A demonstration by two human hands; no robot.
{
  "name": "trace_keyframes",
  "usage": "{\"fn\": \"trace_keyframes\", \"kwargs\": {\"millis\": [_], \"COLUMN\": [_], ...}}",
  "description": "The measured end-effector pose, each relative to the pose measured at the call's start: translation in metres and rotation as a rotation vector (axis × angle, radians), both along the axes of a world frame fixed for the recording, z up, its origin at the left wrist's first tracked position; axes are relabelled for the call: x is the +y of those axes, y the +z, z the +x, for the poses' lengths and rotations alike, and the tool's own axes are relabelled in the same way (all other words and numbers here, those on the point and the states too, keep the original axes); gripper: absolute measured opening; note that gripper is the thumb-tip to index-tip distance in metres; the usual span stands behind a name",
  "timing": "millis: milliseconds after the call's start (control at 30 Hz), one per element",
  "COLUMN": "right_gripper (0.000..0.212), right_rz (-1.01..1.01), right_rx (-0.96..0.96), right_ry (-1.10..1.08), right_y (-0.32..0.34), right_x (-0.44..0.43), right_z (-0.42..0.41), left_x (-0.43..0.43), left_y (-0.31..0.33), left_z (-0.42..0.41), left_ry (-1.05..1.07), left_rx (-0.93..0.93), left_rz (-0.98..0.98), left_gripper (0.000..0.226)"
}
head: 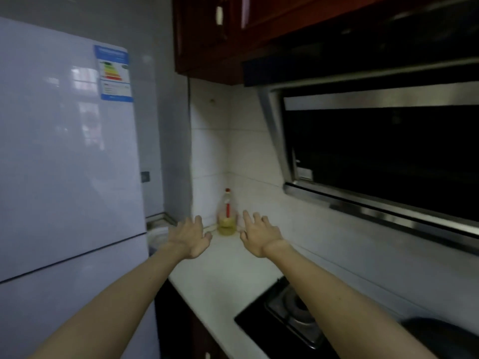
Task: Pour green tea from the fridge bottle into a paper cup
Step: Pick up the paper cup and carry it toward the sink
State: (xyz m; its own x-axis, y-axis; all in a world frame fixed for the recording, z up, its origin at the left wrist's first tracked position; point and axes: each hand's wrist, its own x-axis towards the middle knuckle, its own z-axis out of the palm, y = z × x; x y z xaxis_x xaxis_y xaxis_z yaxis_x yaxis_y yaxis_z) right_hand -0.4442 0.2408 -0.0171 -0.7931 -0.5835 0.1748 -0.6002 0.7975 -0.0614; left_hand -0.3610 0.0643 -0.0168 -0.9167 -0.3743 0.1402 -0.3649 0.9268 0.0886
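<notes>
A tall white fridge (67, 156) fills the left of the head view, its doors closed, with an energy label near the top. Both my arms are stretched forward above the white countertop (223, 275). My left hand (190, 235) and my right hand (259, 234) hover palm down with relaxed, spread fingers and hold nothing. Between them, further back in the corner, stands a clear bottle (227, 216) with a red cap and yellowish liquid. No paper cup or tea bottle is in view.
A black gas hob (282, 325) is set into the countertop at lower right, with a dark pan edge (440, 335) beside it. A range hood (375, 156) juts out on the right under dark red wall cabinets (215, 35). White tiles line the corner.
</notes>
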Motion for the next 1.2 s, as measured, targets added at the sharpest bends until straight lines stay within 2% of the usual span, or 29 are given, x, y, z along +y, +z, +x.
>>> {"fn": "trace_keyframes", "kwargs": {"millis": [167, 300, 700, 900, 1200], "right_gripper": [0.06, 0.06, 0.058, 0.055, 0.053], "right_rz": [0.031, 0.026, 0.016, 0.025, 0.017], "right_rx": [-0.033, -0.051, -0.07, -0.072, -0.066], "right_ry": [-0.178, -0.324, -0.817, -1.035, -1.399], "right_y": [-0.016, -0.033, -0.038, -0.034, -0.021], "right_x": [0.122, 0.215, 0.479, 0.57, 0.682], "right_z": [-0.008, -0.003, 0.062, 0.105, 0.2], "left_x": [0.108, 0.204, 0.454, 0.555, 0.706], "left_y": [-0.011, -0.023, -0.044, -0.05, -0.051], "left_z": [-0.035, -0.054, -0.078, -0.079, -0.058], "left_ry": [-0.185, -0.339, -0.834, -1.086, -1.41], "left_rx": [-0.012, -0.07, -0.12, -0.062, -0.103], "left_rz": [0.094, 0.161, -0.011, -0.003, -0.068], "left_gripper": [0.064, 0.061, 0.054, 0.053, 0.056]}}
